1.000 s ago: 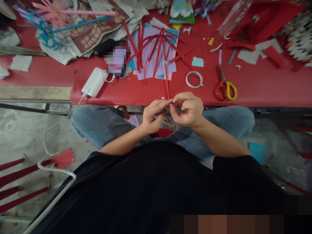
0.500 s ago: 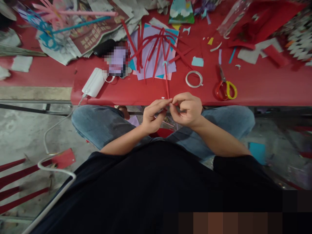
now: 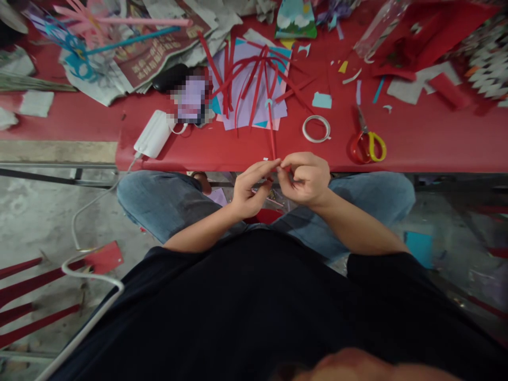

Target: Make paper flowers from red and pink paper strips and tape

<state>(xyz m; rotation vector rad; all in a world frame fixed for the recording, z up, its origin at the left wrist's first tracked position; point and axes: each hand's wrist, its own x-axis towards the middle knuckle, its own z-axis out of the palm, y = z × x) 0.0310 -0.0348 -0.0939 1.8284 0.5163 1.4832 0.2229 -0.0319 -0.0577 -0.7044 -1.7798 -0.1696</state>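
A thin red paper stem with long red paper strips fanning from its far end lies over the table edge, pointing toward me. Pale blue material is wrapped where the strips meet the stem. My left hand is at the stem's near end, its fingers extended and the thumb bent in beneath. Thumb and forefinger of my right hand pinch the same end, with the other fingers curled. Fingertips meet there and hide the stem's tip. Lilac paper sheets lie under the strips.
Right of the stem are a tape roll and scissors with red and yellow handles. A white power bank with a cable lies left, near a blurred-out phone. Newspaper and pink and blue paper crafts cover the back left.
Both hands stay at the stem's end with hardly any shift. A blurred skin-coloured shape shows at the bottom edge, where pixelated blocks were before.
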